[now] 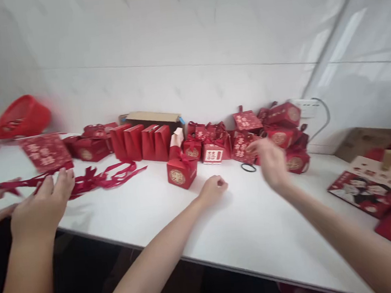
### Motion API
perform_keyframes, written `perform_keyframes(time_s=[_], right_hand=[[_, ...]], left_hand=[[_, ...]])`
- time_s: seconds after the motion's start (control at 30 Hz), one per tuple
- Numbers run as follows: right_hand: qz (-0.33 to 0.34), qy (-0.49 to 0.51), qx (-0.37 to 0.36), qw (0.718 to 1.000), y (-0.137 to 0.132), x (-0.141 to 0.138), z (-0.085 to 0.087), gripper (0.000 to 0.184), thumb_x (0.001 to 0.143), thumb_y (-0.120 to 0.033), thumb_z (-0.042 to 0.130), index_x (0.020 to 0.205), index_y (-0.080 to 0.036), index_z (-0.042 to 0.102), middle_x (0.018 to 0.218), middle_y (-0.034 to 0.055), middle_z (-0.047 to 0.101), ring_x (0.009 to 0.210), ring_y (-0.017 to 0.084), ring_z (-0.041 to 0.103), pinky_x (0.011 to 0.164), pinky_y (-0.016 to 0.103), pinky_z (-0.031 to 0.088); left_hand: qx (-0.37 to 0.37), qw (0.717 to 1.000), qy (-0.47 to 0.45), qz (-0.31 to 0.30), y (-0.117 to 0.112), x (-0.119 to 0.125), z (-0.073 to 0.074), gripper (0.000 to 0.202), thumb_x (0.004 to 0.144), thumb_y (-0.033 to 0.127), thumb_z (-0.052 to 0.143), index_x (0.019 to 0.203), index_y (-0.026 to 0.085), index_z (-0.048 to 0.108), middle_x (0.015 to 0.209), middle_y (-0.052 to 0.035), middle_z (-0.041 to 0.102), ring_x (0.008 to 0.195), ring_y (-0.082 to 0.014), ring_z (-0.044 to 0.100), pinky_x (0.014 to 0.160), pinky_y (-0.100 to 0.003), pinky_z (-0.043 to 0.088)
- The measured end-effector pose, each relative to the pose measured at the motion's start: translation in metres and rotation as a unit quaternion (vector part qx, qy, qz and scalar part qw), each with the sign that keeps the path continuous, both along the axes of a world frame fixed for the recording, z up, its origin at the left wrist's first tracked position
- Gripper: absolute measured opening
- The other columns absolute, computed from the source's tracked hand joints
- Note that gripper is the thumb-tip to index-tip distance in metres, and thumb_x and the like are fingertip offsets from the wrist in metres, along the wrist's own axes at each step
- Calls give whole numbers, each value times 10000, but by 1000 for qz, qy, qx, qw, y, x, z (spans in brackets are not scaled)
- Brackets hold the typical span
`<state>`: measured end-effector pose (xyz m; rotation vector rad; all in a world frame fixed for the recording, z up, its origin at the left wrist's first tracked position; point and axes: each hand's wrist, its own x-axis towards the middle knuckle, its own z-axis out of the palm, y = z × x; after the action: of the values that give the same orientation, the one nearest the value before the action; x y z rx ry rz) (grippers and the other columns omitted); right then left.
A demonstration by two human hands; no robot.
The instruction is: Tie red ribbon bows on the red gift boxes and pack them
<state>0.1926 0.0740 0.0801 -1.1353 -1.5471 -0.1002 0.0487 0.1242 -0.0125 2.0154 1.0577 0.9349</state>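
Note:
My left hand [214, 189] rests on the white table [245, 234] as a loose fist, and nothing shows in it. It lies just right of a small red gift box [181, 171] with a gold emblem. My right hand [269, 161] hovers above the table in front of a heap of red gift boxes [277, 134]. It is smeared by motion, so its fingers are unclear. A black ring [248, 167] lies on the table just left of it.
Another person's hands [43, 202] at the left touch red ribbons [104, 176] and a flat red box [45, 151]. Folded red bags [141, 142] and a cardboard box [154, 118] line the wall. A red basket [23, 114] sits far left. Flat printed sheets [368, 185] lie at the right.

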Motion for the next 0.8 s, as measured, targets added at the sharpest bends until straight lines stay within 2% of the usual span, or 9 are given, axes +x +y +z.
perform_keyframes(time_s=[0.1, 0.2, 0.27, 0.4, 0.57, 0.7, 0.8], right_hand=[[-20, 24, -66, 997, 10, 12, -35, 363, 879, -365, 342, 642, -186, 551, 689, 32, 580, 689, 154, 554, 680, 299, 453], [-49, 62, -127, 989, 23, 14, -73, 343, 819, -361, 327, 594, -199, 529, 690, 49, 583, 686, 171, 553, 664, 299, 439], [-61, 76, -140, 985, 25, 16, -87, 360, 816, -365, 302, 593, -199, 531, 717, 59, 596, 700, 174, 561, 660, 293, 441], [-42, 76, -170, 982, 21, 21, -92, 353, 804, -392, 329, 612, -201, 555, 729, 54, 598, 718, 172, 561, 685, 284, 448], [-14, 66, -213, 975, 22, 20, -94, 339, 778, -397, 368, 601, -199, 578, 724, 54, 606, 670, 166, 559, 637, 282, 458], [-10, 65, -235, 970, 23, 19, -97, 347, 776, -406, 366, 603, -194, 579, 746, 57, 607, 647, 160, 561, 620, 282, 469], [-13, 63, -249, 966, 22, 19, -97, 350, 776, -402, 361, 603, -191, 580, 754, 56, 607, 630, 155, 566, 616, 284, 478]], left_hand=[[2, 1000, -6, -5, 3, 1, 1, 91, 738, 231, 499, 671, 181, 535, 739, -23, 602, 735, -170, 565, 729, -298, 442], [8, 1000, -8, -16, 4, 2, 1, 108, 737, 250, 493, 652, 190, 522, 736, -15, 599, 743, -167, 570, 738, -294, 443], [14, 1000, -5, -22, 3, 2, 2, 120, 742, 260, 488, 647, 194, 521, 741, -11, 600, 750, -165, 574, 746, -291, 445], [32, 999, 10, -23, 0, 3, 4, 123, 749, 254, 485, 654, 197, 536, 753, -10, 604, 750, -163, 579, 741, -289, 455], [87, 996, 32, -12, -5, 3, 7, 114, 762, 226, 494, 662, 201, 545, 766, -17, 591, 792, -171, 570, 745, -292, 456], [153, 988, 34, 11, -5, -6, 17, 92, 769, 204, 499, 683, 207, 531, 783, -25, 572, 842, -194, 536, 821, -341, 422], [255, 965, -3, 65, -1, -19, 29, 113, 807, 219, 465, 707, 207, 517, 778, -38, 561, 833, -201, 513, 802, -352, 414]])
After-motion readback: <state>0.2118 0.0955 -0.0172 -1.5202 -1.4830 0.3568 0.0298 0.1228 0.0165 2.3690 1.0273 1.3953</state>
